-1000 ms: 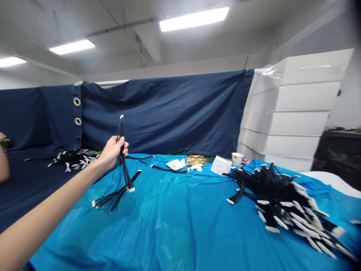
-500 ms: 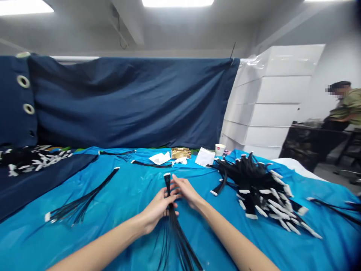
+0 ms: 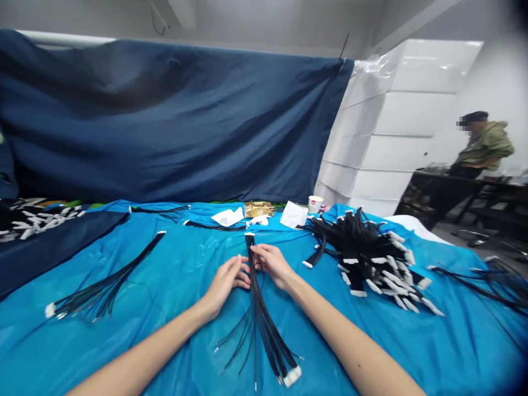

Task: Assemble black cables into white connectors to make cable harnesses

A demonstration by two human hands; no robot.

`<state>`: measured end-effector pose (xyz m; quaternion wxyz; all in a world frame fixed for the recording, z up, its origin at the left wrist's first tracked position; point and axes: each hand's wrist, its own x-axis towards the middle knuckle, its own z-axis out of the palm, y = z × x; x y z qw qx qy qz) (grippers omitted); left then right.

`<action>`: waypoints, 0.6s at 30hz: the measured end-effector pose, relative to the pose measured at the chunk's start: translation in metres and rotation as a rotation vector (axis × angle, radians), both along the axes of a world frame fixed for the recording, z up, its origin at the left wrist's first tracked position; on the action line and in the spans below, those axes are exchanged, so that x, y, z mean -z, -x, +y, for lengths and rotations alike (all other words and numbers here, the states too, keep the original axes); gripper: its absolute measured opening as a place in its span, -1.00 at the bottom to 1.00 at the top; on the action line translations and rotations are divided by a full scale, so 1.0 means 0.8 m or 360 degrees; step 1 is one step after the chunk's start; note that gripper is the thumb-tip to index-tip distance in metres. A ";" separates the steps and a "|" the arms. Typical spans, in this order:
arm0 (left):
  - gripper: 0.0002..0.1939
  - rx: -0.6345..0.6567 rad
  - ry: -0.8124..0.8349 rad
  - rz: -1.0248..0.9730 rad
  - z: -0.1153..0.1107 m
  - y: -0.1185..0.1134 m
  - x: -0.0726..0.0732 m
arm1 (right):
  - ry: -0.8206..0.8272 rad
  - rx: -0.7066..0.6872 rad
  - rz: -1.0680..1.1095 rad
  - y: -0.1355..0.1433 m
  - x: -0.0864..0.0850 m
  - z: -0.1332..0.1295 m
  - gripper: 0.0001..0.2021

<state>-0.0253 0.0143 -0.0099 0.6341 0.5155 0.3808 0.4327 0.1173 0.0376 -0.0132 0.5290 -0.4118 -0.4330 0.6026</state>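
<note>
A black wire harness [image 3: 259, 300] lies in front of me on the blue sheet. Its white connector [image 3: 249, 235] points away from me, while its loose wires fan out toward me around another white connector [image 3: 292, 376]. Close under the far connector, my right hand [image 3: 274, 267] pinches the harness from the right, with thumb and forefinger at the wires. My left hand [image 3: 229, 279] is at the left side of the bundle, fingers loosely bent and apart, their tips beside the wires; whether they touch is unclear.
To the right is a big pile of black harnesses [image 3: 363, 247] with white connectors. Another fanned harness [image 3: 119, 272] lies left. Farther back are a gold tissue pack [image 3: 259, 209], white papers [image 3: 293, 214] and a paper cup [image 3: 315, 204]. A person [image 3: 480, 143] is at the far right.
My left hand has loosened from around the bundle and moved to its left side. My right hand has come onto the wires. The view has tilted down, showing the harness's near end.
</note>
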 end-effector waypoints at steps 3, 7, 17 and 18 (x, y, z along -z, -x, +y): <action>-0.68 -0.0140 -0.0015 0.0015 0.015 0.008 0.002 | 0.0013 -0.0128 0.0009 0.006 0.001 -0.005 -0.68; -0.70 -0.0085 -0.0011 0.0072 0.025 0.016 0.003 | 0.0011 -0.0267 -0.0012 0.015 0.004 -0.016 -0.69; -0.78 -0.0085 0.0069 0.0103 0.032 0.020 0.009 | 0.0220 -0.0367 -0.0153 0.004 -0.006 -0.031 -0.79; -0.80 -0.0116 0.0073 0.0105 0.034 0.021 0.009 | 0.0250 -0.0377 -0.0126 0.002 -0.011 -0.033 -0.75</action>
